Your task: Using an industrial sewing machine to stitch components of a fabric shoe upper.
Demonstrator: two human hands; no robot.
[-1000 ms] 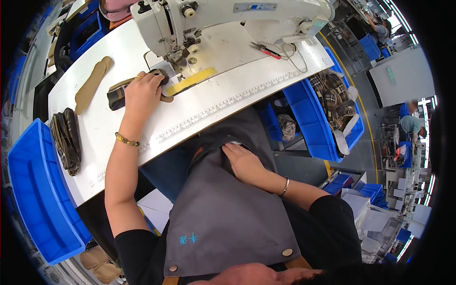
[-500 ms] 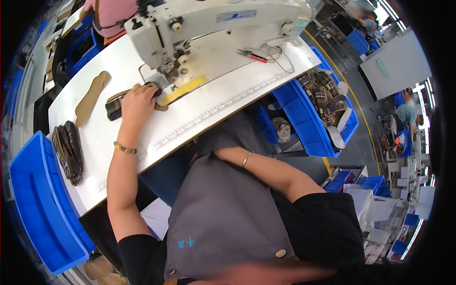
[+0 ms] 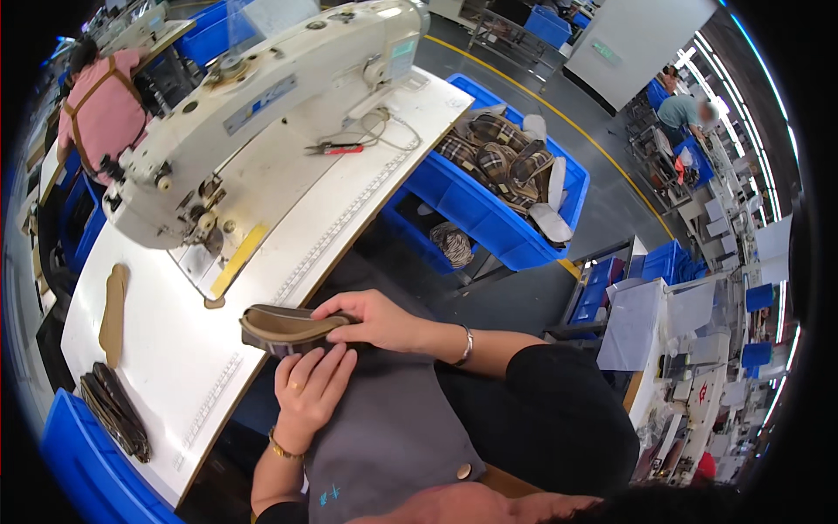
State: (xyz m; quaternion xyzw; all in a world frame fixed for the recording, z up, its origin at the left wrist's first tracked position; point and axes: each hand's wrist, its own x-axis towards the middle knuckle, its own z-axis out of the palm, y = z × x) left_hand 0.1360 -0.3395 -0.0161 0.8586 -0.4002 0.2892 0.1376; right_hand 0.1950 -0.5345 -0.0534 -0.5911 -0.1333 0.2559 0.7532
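Observation:
In front of my apron, at the table's near edge, a plaid fabric shoe upper (image 3: 278, 326) with a tan lining is held up with its opening facing upward. My right hand (image 3: 377, 320) pinches its right end, thumb and fingers at the rim. Below it, my left hand (image 3: 310, 386) has its fingers curled against the plaid side. Beyond the upper stands a white sewing machine (image 3: 262, 105) on the white table (image 3: 166, 349). A tan insole-shaped piece (image 3: 113, 314) lies at the left, near a stack of folded plaid uppers (image 3: 113, 410).
A blue bin (image 3: 489, 220) at the right holds several plaid shoe pieces. Another blue bin (image 3: 87, 472) stands by the table's left end. Red-handled snips (image 3: 336, 148) lie behind a yellow strip (image 3: 238, 262). A co-worker in pink (image 3: 109, 109) sits at the far left.
My left hand has come back from beside the machine's needle to the table edge. My right hand has risen from my lap, and both now hold the upper. My view has turned rightward.

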